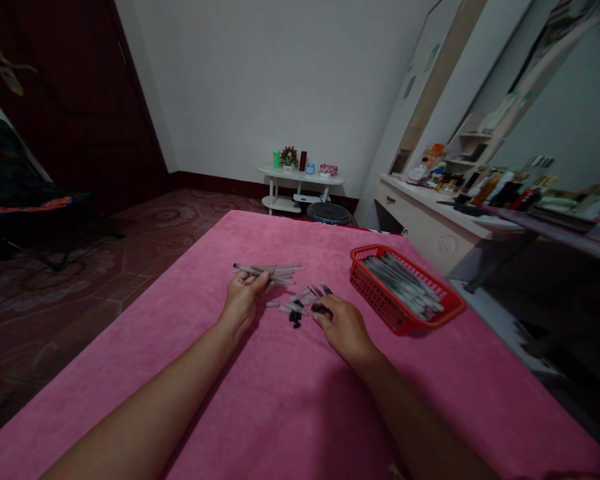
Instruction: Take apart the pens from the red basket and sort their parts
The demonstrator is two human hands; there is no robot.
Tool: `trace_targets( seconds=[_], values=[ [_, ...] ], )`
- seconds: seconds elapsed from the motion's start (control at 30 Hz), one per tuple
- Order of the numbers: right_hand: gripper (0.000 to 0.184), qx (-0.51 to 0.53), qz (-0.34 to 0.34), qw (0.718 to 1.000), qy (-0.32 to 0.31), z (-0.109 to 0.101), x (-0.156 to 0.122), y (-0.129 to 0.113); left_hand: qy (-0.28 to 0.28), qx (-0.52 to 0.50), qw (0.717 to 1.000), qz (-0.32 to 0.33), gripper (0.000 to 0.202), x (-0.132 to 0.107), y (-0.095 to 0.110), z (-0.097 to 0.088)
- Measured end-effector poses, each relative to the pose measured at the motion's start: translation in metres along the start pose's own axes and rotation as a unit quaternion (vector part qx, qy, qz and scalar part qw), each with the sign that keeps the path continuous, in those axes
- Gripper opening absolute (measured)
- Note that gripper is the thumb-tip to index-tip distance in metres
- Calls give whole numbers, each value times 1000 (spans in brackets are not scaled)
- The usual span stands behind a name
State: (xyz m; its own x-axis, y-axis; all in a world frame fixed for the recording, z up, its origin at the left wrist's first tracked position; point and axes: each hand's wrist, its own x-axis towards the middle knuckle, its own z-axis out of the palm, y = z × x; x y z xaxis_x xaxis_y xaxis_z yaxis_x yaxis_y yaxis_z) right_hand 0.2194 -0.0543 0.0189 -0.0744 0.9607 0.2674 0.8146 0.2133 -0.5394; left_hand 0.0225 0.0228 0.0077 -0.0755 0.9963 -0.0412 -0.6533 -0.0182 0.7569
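Note:
My left hand (245, 297) is closed around a slim pen (250, 269), clear grey with a black end pointing left. Just beyond it lie several clear pen barrels (285, 270) on the pink cloth. My right hand (345, 327) has thumb and fingers pinched together at a small dark piece (319, 308), too small to name surely. Thin dark pointed pen parts (320, 291) show past its fingertips. Between both hands, several clear caps (295, 308) lie loosely with a cluster of small black plugs (295, 317).
A red plastic basket (380, 303) full of pens stands right of my right hand. The pink cloth (205, 413) covers the table. Farther off are a white side table (300, 175), a round black stool (329, 213) and a cluttered dresser (430, 207) on the right.

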Motion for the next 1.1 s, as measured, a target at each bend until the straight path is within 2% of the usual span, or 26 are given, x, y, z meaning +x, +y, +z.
trace_targets(
  seconds=[0.23,0.4,0.5,0.63,0.73,0.87,1.1],
  values=[
    [20,-94,-7,996,-5,13,7,-15,-11,-3,1000,-3,41,-5,0,6],
    [9,-114,8,993,-9,15,8,-13,-19,-1,1000,-13,43,-6,1,6],
    [9,-82,19,996,16,16,6,-8,-26,8,999,-20,39,-6,2,6],
    [11,54,46,996,49,22,6,1,-34,19,999,-32,36,-9,4,6],
    [12,133,49,988,61,24,5,3,-63,37,997,-36,37,-11,4,7],
    [13,147,43,986,61,21,4,-1,-90,47,994,-36,38,-15,5,9],
    [14,129,31,989,60,20,3,-6,-84,53,994,-47,39,-17,3,10]
  ],
)
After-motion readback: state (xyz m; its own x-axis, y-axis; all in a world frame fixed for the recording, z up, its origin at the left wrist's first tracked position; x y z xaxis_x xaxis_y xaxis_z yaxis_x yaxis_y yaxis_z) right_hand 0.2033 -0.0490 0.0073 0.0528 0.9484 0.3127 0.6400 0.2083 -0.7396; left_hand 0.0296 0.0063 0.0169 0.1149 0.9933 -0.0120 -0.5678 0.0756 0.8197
